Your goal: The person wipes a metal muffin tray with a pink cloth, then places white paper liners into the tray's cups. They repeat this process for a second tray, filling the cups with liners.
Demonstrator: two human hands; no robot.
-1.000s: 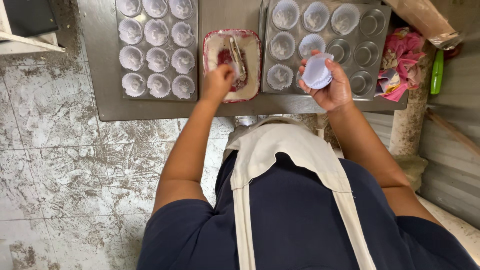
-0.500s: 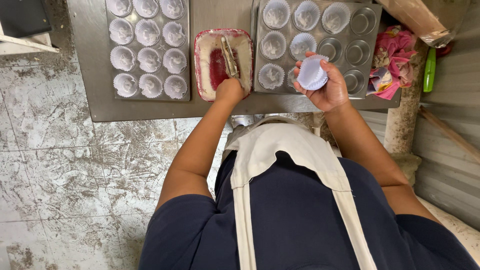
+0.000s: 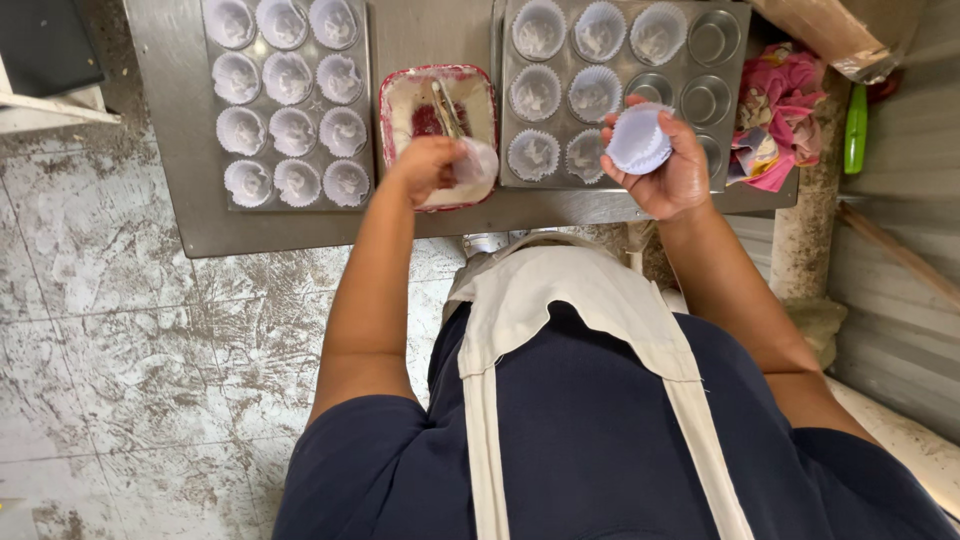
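Here the left hand (image 3: 425, 168) is closed around a single white paper liner (image 3: 478, 160), which sticks out just to its right, over the near edge of the red-rimmed tub (image 3: 438, 80) of pale mixture. A metal utensil (image 3: 446, 108) lies in that tub just beyond the knuckles, its handle pointing back toward the hand, so it sits within easy reach; the fingers are not on it. The right hand (image 3: 668, 170) is cupped, palm up, fingers curled round a small stack of white paper liners (image 3: 638, 140) resting in the palm, a grip that keeps the stack loose enough for one liner at a time to come off. Just beyond and partly under that hand lies the right muffin tray (image 3: 728, 80): lined cups stand to the hand's left and ahead, bare metal cups directly ahead and to its right. The tub sits between the two hands, closer to the left one. Left of the left hand, a little apart, is the left muffin tray (image 3: 288, 100), every visible cup lined. Both trays and the tub rest on a steel table (image 3: 180, 150), and a pink cloth (image 3: 770, 150) lies bunched just right of the right hand.
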